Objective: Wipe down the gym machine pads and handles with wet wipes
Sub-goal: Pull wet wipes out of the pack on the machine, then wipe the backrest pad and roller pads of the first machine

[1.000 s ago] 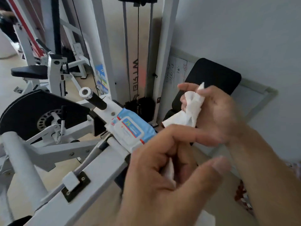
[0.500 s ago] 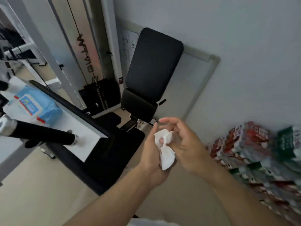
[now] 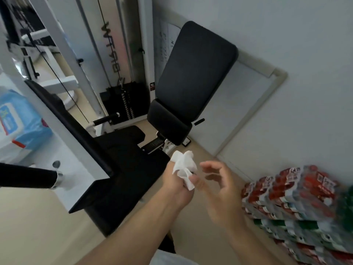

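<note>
Right now the left hand [image 3: 176, 185] grips a crumpled white wet wipe [image 3: 183, 169], bunched up so that a wad stands proud above the fingers, which reads as readying a wiping face before it meets a pad. Just beside it, the right hand [image 3: 219, 186] is held apart from the wipe with fingers loosely spread and holding nothing; it looks free to steady the machine or tidy the wad.

Ahead of both hands, not yet touched, the tall black padded backrest [image 3: 194, 73] leans against the pale wall, with the black padded seat [image 3: 169, 123] at its foot, so these are probably the next surfaces to wipe. A short black foam-covered handle [image 3: 105, 119] juts out to the left of the seat, and a longer black grip bar [image 3: 26, 177] crosses the left edge. The blue plastic pack of wet wipes [image 3: 18, 121] rests on the white steel machine frame [image 3: 76, 169], near enough to reach.

Beige flooring runs underneath. Shrink-wrapped packs of bottles with red and green labels [image 3: 298, 207] are stacked against the wall on the right.
</note>
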Action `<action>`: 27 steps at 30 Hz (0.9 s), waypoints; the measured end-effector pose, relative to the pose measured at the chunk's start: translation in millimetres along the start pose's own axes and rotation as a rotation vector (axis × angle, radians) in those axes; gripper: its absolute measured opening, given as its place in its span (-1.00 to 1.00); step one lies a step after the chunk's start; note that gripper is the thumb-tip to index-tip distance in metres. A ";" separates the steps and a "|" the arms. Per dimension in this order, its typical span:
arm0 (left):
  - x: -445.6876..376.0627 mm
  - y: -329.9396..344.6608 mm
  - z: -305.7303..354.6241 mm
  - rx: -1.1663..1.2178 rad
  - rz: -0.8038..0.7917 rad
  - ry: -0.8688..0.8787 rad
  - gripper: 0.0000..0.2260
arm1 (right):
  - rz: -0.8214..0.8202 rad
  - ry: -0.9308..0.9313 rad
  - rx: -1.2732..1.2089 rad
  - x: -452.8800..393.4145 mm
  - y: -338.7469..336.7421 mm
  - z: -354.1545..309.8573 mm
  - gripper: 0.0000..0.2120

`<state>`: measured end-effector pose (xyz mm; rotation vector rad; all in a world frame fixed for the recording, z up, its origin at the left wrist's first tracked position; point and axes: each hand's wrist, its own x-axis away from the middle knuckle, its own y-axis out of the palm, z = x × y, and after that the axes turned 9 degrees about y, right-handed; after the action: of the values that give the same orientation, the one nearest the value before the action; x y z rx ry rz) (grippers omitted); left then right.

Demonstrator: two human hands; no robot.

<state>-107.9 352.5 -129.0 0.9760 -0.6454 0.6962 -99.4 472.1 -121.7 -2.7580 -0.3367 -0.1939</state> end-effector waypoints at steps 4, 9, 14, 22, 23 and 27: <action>-30.0 24.7 9.7 0.043 -0.052 0.033 -0.87 | -0.150 -0.032 0.110 -35.0 13.3 -6.3 -0.69; -67.5 34.9 32.5 0.039 -0.242 0.003 -0.73 | -0.136 0.053 0.068 -92.8 13.1 -20.0 -0.85; -97.1 38.8 62.7 0.126 -0.223 0.071 -0.87 | -0.235 0.122 -0.034 -133.0 1.6 -26.3 -0.90; -144.8 60.8 77.2 -0.367 -0.091 0.378 -0.69 | -0.257 0.428 -0.390 -245.5 -24.3 -22.5 -0.78; -147.9 69.9 77.2 -0.383 -0.080 0.360 -0.68 | -0.290 0.429 -0.400 -259.9 -27.5 -22.2 -0.78; -166.7 113.0 68.4 -0.387 -0.046 0.305 -0.63 | -0.427 0.387 -0.279 -314.0 -41.5 -20.1 -0.67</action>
<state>-309.2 296.5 -168.8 0.5116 -0.4633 0.6339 -414.0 437.3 -144.6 -2.7874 -0.8391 -0.9296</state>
